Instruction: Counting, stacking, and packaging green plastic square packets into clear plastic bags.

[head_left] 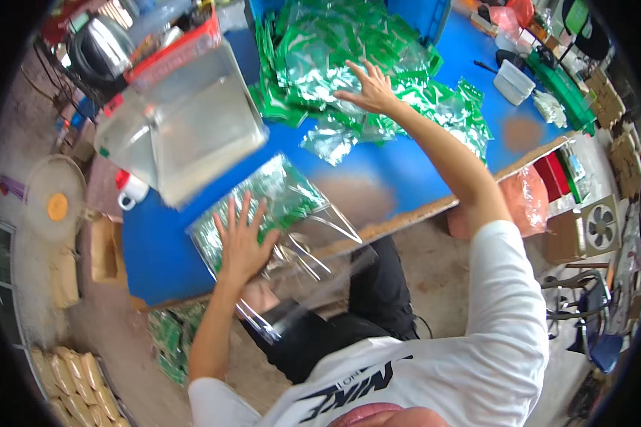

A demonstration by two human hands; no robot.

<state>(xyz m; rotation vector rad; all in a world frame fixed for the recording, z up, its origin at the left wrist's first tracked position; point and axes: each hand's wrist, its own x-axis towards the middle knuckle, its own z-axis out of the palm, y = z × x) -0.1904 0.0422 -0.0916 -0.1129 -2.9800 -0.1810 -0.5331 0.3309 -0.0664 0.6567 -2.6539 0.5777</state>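
A clear plastic bag [313, 238] lies at the front edge of the blue table, part of it hanging over toward my lap. Green-and-clear printed packets show through it. My left hand [242, 238] rests flat on this bag, fingers spread. Farther off, my right arm reaches out to a large heap of green-and-clear plastic packets [335, 53]. There my right hand [372, 91] is over the heap's near side, its fingers apart and nothing visible in them. Whether its palm touches the packets I cannot tell.
A greyish open bin [206, 128] stands left of the heap, near a red-and-white mug [130, 190] and an electric kettle [101, 51]. Right of the heap are a small clear tub [513, 82] and a green tool [563, 92]. A standing fan [55, 206] is at far left.
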